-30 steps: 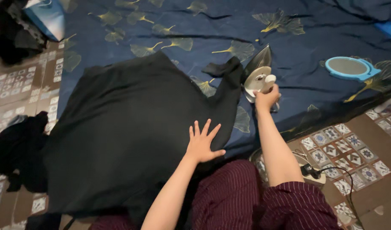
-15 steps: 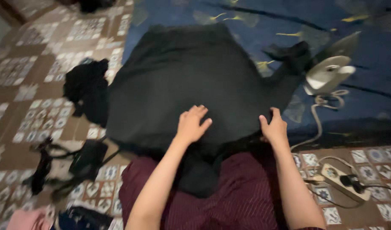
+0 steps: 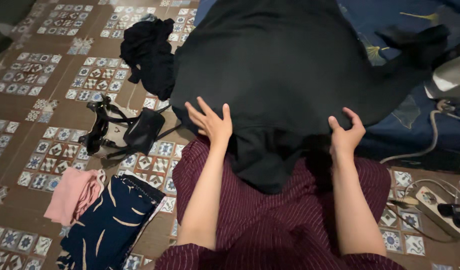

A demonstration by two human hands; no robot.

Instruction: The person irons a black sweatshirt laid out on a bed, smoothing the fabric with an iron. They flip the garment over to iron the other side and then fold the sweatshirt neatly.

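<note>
Both hands rest at the near edge of a black garment [image 3: 290,65] that lies spread over a navy leaf-patterned bedsheet [image 3: 420,125] and droops onto the person's lap. The left hand [image 3: 210,122] lies on the cloth with fingers spread wide. The right hand [image 3: 346,135] curls its fingers, loosely apart, against the hem, with an iron [image 3: 452,75] off to its right.

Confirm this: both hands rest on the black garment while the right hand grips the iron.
Not quite. In the head view the right hand rests on the large black cloth garment, like the left hand; the grey iron stands untouched.
</note>
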